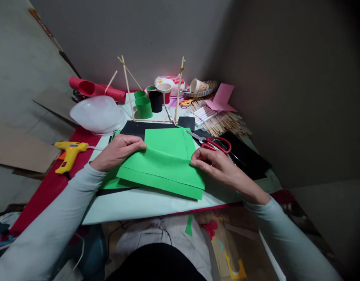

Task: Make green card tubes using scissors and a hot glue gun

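A sheet of green paper [162, 169] is held between my two hands above the near part of the table. My left hand [121, 150] pinches its upper left corner, and my right hand [212, 162] pinches the right edge between thumb and fingers. A crease or line runs across the sheet near its lower edge. Behind it lies more green paper [168, 138], on top of black paper [136, 128]. Red-handled scissors [216, 143] lie just beyond my right hand, blades pointing left.
A yellow glue gun [70, 154] lies at the left edge. Behind the paper stand a wooden stick frame [127, 88], green paper tubes [144, 108], a black tube [155, 101] and a paper cup [164, 91]. Sticks [223, 123] and a pink folded paper [222, 97] lie back right.
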Demonstrator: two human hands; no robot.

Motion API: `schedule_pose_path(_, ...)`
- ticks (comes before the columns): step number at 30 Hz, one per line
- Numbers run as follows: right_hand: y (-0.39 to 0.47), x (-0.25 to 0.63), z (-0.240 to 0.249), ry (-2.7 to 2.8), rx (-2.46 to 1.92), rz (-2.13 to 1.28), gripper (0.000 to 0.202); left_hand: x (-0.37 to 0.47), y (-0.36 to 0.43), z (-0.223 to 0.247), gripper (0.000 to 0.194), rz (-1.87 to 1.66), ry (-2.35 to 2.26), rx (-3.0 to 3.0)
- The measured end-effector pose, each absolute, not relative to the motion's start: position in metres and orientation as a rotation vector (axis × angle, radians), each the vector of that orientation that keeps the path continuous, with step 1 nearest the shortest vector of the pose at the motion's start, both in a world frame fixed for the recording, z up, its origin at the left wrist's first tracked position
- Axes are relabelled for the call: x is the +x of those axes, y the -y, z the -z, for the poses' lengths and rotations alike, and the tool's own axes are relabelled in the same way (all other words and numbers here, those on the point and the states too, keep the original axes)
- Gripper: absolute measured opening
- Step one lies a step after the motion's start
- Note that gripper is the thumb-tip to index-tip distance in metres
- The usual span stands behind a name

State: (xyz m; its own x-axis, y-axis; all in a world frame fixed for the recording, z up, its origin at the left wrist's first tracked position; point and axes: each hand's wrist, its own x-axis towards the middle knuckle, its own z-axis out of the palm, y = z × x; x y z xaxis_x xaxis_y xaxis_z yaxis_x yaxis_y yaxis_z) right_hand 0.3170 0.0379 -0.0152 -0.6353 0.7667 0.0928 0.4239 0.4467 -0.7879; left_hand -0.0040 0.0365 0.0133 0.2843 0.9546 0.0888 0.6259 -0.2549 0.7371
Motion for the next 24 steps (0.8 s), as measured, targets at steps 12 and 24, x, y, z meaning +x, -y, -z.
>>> schedule_pose_path(12, -0.026, 0.276, 0.013, 2.439, -0.922, -0.951, 0.042, 0.007, -0.054, -0.033, 0.026, -0.609, -1.186, 1.913)
schedule_pose_path(24, -0.044, 0.262, 0.037, 2.005, -1.114, -0.766, 0.041, 0.013, -0.065, -0.010, 0.047, -1.388, -1.104, 1.011)
